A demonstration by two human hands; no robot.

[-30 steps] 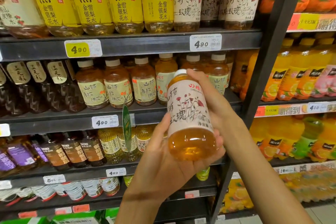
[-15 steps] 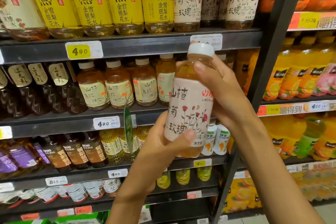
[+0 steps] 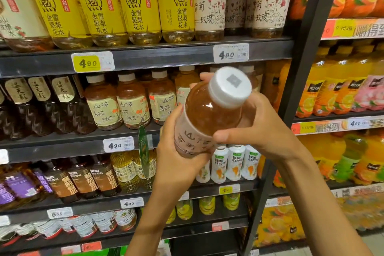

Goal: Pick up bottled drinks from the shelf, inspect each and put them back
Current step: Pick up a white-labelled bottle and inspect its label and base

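Mid-inspection: one bottle [image 3: 209, 114] is being held off the shelf [image 3: 145, 59].
Left hand [image 3: 176, 151] and right hand [image 3: 257, 129] fingers are gripping it, cap tilted near; returning it is remaining.

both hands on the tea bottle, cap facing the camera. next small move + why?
Probably tip the bottle back upright and lift it toward the top shelf. Its white cap points at the camera and the rose-print label is mostly turned away, while the left hand holds the base and the right hand grips the upper body; matching bottles stand up there.
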